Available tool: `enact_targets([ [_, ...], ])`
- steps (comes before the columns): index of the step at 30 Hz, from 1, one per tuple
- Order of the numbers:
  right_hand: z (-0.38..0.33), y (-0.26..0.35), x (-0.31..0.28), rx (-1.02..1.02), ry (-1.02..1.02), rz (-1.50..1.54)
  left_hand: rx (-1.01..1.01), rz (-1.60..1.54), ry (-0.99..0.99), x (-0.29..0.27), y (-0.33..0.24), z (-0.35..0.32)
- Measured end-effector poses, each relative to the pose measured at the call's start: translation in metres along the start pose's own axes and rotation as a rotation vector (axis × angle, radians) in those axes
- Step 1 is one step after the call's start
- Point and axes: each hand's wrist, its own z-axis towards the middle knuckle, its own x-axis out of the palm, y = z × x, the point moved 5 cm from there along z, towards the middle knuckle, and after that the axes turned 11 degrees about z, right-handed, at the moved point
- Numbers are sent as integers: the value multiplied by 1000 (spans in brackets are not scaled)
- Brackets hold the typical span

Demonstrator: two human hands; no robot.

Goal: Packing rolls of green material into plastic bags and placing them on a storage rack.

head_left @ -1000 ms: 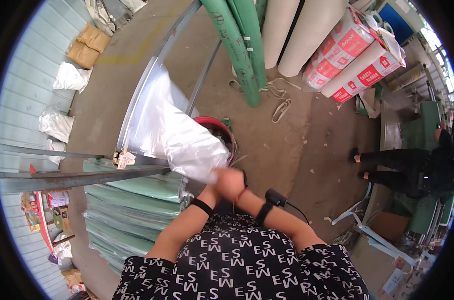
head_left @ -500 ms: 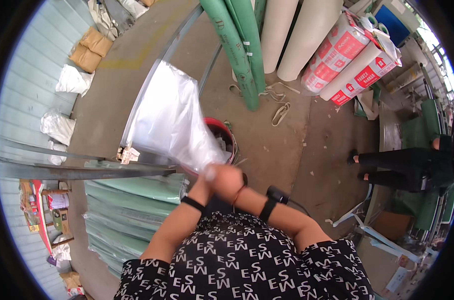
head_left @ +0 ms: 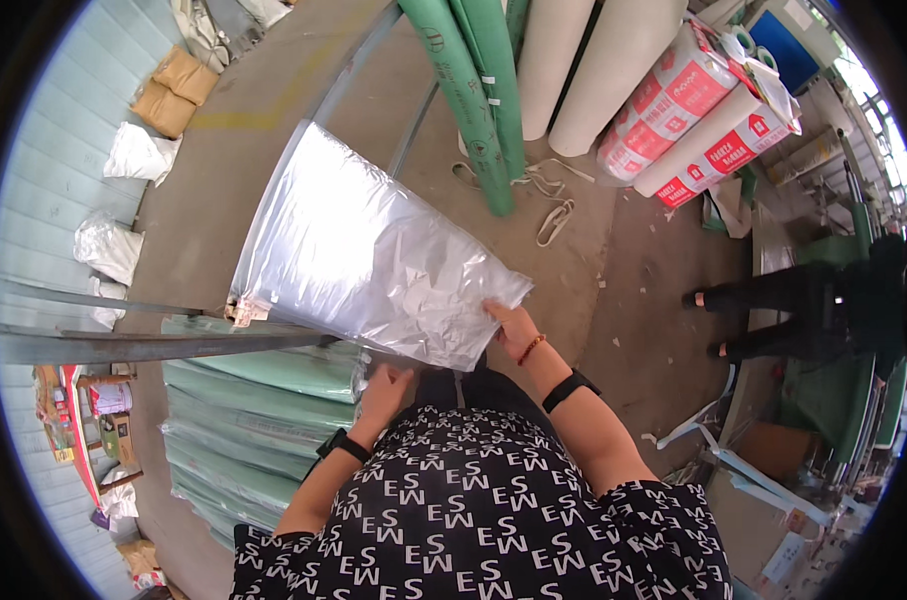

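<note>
A wide sheet of clear, shiny plastic film (head_left: 374,250), perhaps a flattened bag, stretches from a metal frame at the far left toward me. At its near right corner my right hand (head_left: 514,328) pinches the edge, thumb and fingers closed on it. The film's near end lies spread and wrinkled. Just below the near left edge is my left hand (head_left: 384,392), apart from the film, its fingers loosely bent with nothing visible in them. A dark band circles each wrist.
A metal bar (head_left: 174,345) crosses at left above stacked green wrapped bundles (head_left: 264,420). Green rolls (head_left: 469,110), pale rolls (head_left: 594,80) and red-and-white packages (head_left: 709,150) stand ahead. A loose strap (head_left: 554,215) lies on the floor. Another person (head_left: 784,310) stands at the right.
My hands were together at the film's gathered end; now they are apart. The right hand has moved right and up, and the film's end has spread out, covering the red bucket seen before.
</note>
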Motion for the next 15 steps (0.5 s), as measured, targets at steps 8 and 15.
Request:
enact_targets([
  [8, -19, 9, 36, 23, 45, -151, 552, -279, -285, -28, -154, 30],
  [15, -22, 22, 21, -11, 170, 195, 342, -640, 121, -41, -130, 40],
])
